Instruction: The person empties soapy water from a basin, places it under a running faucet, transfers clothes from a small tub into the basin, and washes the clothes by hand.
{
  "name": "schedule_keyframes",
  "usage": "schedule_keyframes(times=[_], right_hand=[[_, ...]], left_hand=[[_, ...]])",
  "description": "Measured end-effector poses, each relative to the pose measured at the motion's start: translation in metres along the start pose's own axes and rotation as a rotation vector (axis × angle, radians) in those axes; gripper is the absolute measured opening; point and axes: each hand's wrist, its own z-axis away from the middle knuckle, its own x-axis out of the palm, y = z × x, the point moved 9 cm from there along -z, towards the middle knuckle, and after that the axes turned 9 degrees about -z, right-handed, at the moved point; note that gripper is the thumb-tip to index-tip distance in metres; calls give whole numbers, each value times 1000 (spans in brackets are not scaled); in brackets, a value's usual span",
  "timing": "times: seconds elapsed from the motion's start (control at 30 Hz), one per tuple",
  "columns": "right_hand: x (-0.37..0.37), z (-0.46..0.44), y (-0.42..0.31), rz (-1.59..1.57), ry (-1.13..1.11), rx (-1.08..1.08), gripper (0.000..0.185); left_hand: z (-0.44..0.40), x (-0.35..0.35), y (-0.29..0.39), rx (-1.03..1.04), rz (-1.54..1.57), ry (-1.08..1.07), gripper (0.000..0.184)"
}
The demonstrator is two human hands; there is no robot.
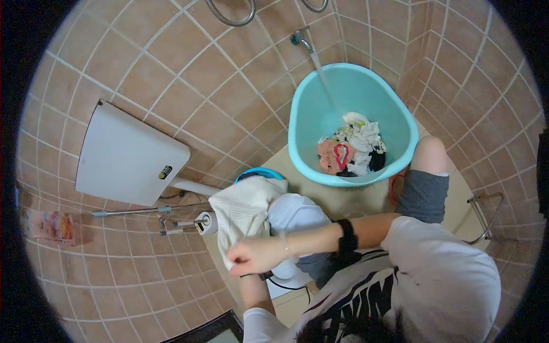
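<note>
My right hand (254, 256), with a black band on its forearm, reaches across my lap with its fingers curled together. What they grip cannot be made out; the edge of a white knitted garment (243, 208) touches them. Below it my left forearm comes up, with a dark band at the wrist, and my left hand is hidden behind the right hand and the cloth. The garment hangs over my leg. In a light blue tub (295, 151) lies a pile of clothes (354, 146) in white, peach, black and red.
Water runs from a wall tap (300, 39) into the tub. A white cistern (128, 154) hangs on the tiled wall at left. Behind the garment stands a blue basin (266, 171). A metal rack (489, 220) is at right, and a paper roll (207, 223) is near the garment.
</note>
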Motion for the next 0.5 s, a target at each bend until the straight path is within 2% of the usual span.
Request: schedule_keyframes(times=[0.03, 0.1, 0.13, 0.2, 0.23, 0.27, 0.33, 0.37, 0.4, 0.47, 0.5], right_hand=[[-12, 8, 4, -33, 86, -53, 19], [-61, 37, 18, 193, 402, 76, 19], [-65, 47, 29, 198, 407, 75, 19], [-63, 58, 58, 503, 255, 297, 19], [-45, 58, 66, 653, 26, 368, 37], [-37, 57, 68, 654, 26, 369, 37], [-25, 48, 62, 944, 282, 262, 66], [-16, 37, 93, 982, 311, 302, 86], [-15, 26, 92, 982, 310, 298, 86], [-31, 9, 92, 625, 393, 318, 69], [-51, -3, 85, 60, 592, 141, 59]], left_hand=[[-1, -2, 2, -1, 4, -2, 46], [-4, -3, 5, -10, 12, -12, 46], [-7, -4, 6, -14, 20, -19, 46], [-9, -10, 12, -22, 47, -32, 46], [-13, -11, 14, -33, 69, -43, 46], [-12, -14, 15, -50, 74, -52, 46], [-18, -20, 20, -72, 107, -69, 46], [-21, -25, 24, -85, 125, -81, 46], [-24, -28, 29, -96, 143, -93, 46], [-32, -37, 38, -126, 180, -123, 46], [-35, -42, 43, -140, 198, -136, 46]])
